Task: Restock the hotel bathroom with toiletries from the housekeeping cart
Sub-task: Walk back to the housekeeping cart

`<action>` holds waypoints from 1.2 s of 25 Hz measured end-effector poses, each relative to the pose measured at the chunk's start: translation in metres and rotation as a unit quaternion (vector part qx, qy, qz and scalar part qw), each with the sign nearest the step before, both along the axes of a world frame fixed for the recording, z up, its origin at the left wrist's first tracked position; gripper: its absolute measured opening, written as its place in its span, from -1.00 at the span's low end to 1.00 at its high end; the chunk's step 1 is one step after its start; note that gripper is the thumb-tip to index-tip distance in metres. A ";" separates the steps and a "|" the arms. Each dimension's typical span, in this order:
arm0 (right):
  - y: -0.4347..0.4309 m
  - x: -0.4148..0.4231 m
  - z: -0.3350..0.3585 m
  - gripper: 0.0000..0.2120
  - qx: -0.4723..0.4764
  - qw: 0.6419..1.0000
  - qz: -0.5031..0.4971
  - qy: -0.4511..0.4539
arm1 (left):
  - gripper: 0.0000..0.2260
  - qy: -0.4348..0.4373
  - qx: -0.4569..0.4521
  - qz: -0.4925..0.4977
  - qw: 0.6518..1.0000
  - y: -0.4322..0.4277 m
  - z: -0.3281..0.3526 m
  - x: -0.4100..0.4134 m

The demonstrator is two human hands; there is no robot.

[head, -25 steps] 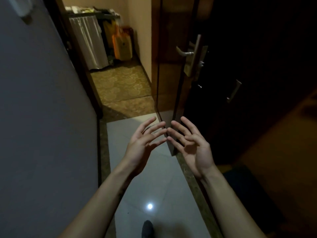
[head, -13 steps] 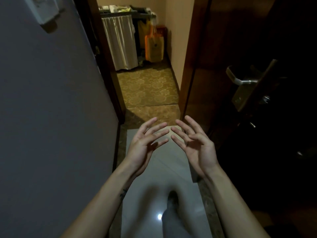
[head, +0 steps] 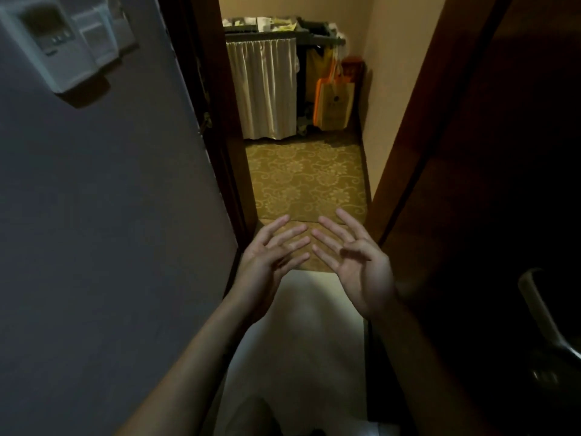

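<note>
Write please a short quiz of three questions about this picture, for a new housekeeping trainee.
1. True or false: the left hand holds a bottle.
2. Choose one. As the camera sees it, the orange bag is: A) left of the cart; B) at the cart's right end; C) on the white tiles near the feet.
3. Fill the gap: the floor in front of the cart is covered with a patterned ____.

Key: 1 false, the fingers are spread and hold nothing; 2 B; 3 carpet.
</note>
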State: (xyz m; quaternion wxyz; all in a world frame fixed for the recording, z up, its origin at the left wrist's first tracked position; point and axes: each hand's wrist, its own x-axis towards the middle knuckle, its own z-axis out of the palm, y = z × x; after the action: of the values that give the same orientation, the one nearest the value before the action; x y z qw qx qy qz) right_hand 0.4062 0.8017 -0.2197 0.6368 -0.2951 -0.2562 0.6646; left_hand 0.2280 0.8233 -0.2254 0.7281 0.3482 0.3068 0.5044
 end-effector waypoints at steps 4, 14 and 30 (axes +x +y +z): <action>0.098 0.007 -0.017 -0.55 -0.012 0.999 0.006 -0.041 | -0.61 -0.011 0.003 0.016 1.000 0.096 -0.017 0.005; 0.359 -0.004 -0.007 -0.45 -0.019 0.997 -0.007 -0.080 | -0.53 0.006 -0.004 -0.005 1.000 0.377 -0.006 -0.003; 0.733 0.081 -0.029 -0.47 -0.027 0.999 0.020 -0.015 | -0.53 0.011 0.006 0.005 1.000 0.754 -0.016 0.076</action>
State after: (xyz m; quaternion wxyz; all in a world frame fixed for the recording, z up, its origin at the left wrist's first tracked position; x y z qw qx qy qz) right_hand 0.4868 1.5344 -0.2486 0.6114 -0.3171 -0.2539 0.6791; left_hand 0.3044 1.5768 -0.2414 0.7200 0.3562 0.3136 0.5064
